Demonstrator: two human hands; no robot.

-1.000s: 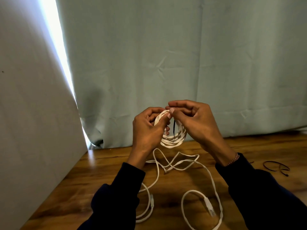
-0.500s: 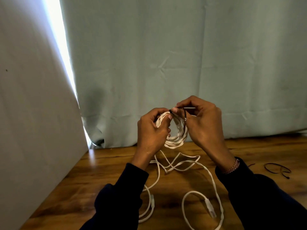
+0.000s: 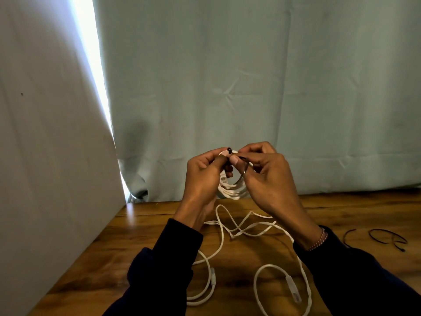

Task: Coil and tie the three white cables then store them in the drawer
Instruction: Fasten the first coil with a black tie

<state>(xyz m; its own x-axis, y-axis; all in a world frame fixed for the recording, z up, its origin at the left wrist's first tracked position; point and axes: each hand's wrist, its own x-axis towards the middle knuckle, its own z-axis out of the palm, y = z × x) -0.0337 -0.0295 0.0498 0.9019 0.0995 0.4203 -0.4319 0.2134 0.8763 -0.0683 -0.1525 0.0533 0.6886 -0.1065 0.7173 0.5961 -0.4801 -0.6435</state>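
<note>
A coiled white cable [image 3: 232, 190] hangs in the air above the wooden table [image 3: 141, 245]. My left hand [image 3: 202, 176] grips the coil's left side. A thin black tie [image 3: 242, 176] loops around the coil, and my right hand [image 3: 264, 176] pinches it at the top, fingertips meeting those of the left hand. Loose white cables [image 3: 239, 231] lie tangled on the table below the hands, with one connector end [image 3: 292, 288] near the front and another connector [image 3: 213, 277] to its left. No drawer is in view.
Two spare black ties [image 3: 385, 239] lie on the table at the right. A pale green curtain [image 3: 250, 87] hangs along the table's back edge. A white panel [image 3: 45, 156] stands along the left side.
The black tie, which hung straight in front of the coil, now loops around it. Both hands have closed together at the coil's top.
</note>
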